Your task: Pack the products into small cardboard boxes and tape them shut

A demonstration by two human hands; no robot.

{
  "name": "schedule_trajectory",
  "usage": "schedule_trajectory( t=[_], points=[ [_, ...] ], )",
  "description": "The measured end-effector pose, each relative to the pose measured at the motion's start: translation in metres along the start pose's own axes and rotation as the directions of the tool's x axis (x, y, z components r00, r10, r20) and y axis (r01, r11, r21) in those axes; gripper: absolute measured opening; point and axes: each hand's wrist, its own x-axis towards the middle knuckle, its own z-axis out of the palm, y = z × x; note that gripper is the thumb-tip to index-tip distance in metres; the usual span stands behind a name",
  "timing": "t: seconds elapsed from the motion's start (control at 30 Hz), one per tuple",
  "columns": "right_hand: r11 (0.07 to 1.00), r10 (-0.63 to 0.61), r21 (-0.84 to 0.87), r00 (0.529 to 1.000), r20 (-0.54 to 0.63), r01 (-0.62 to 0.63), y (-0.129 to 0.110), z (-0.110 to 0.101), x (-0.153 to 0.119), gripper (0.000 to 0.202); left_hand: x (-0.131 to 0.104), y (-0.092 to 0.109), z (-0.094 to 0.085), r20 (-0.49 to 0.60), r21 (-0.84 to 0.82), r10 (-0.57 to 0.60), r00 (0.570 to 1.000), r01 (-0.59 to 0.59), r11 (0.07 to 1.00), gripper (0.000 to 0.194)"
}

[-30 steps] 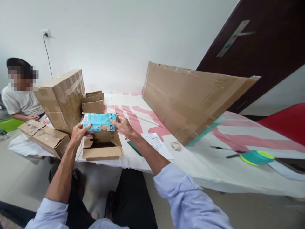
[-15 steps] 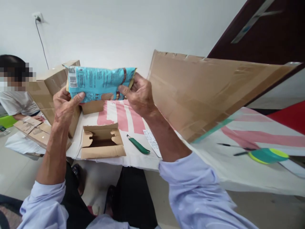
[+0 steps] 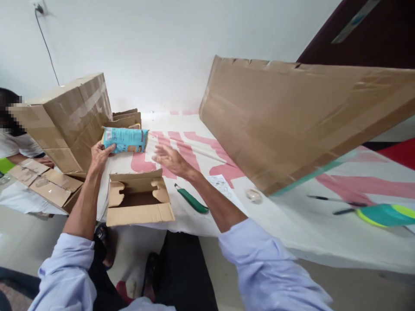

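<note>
A blue printed snack packet [image 3: 126, 139] is gripped at its left end by my left hand [image 3: 101, 154], thumb across its front. It is held over the far left of the table, in front of a small cardboard box [image 3: 127, 115]. My right hand [image 3: 170, 159] is off the packet, a little to its right, with fingers stretched out and nothing in them. Nearer me, an open cardboard box [image 3: 141, 214] stands at the table's front edge, its flaps up. A green utility knife [image 3: 192, 199] lies to the right of that box.
Tall taped cartons [image 3: 65, 116] stand at left, a flattened box [image 3: 43, 181] below them. A large cardboard sheet [image 3: 292, 116] leans at right. Printed paper [image 3: 223, 188], a round clear item [image 3: 253, 196] and a teal-and-yellow item [image 3: 379, 215] lie on the cloth. A person [image 3: 19, 144] sits far left.
The packet has gone away from me and down toward the far left of the table. My right hand has let go of it, while my left keeps hold.
</note>
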Motion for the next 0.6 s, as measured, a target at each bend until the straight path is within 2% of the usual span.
schedule_trajectory(
  t=[0.1, 0.2, 0.3, 0.4, 0.43, 0.5, 0.57, 0.6],
  points=[
    [0.992, 0.121, 0.022, 0.976, 0.181, -0.127, 0.019, 0.006, -0.032, 0.074, 0.008, -0.038, -0.007, -0.068, 0.051, -0.118, 0.991, 0.121, 0.991, 0.053],
    [0.983, 0.145, 0.069, 0.948, 0.283, -0.171, 0.037, 0.018, -0.053, 0.051, 0.017, -0.061, -0.005, -0.085, 0.095, -0.167, 0.982, 0.175, 0.98, 0.055],
    [0.991, 0.113, 0.051, 0.976, 0.188, -0.124, 0.049, 0.03, -0.058, 0.032, 0.037, -0.061, 0.002, -0.095, 0.135, -0.18, 0.979, 0.191, 0.972, 0.051],
    [0.996, 0.083, 0.027, 0.993, 0.089, -0.085, 0.049, 0.036, -0.056, 0.023, 0.053, -0.044, 0.009, -0.139, 0.224, -0.167, 0.976, 0.195, 0.955, 0.044],
    [0.996, 0.087, 0.026, 0.994, 0.07, -0.089, 0.047, 0.036, -0.056, 0.02, 0.055, -0.038, 0.01, -0.174, 0.274, -0.152, 0.973, 0.196, 0.941, 0.047],
    [0.995, 0.096, 0.03, 0.994, 0.045, -0.098, 0.044, 0.034, -0.054, 0.016, 0.052, -0.033, 0.009, -0.212, 0.323, -0.142, 0.967, 0.207, 0.924, 0.054],
    [0.995, 0.096, 0.03, 0.995, -0.01, -0.096, 0.043, 0.028, -0.055, 0.013, 0.038, -0.039, 0.001, -0.169, 0.344, -0.146, 0.975, 0.197, 0.918, 0.055],
    [0.995, 0.1, 0.029, 0.994, -0.038, -0.099, 0.044, 0.025, -0.056, 0.013, 0.026, -0.044, -0.005, -0.11, 0.364, -0.113, 0.987, 0.146, 0.92, 0.055]
  ],
)
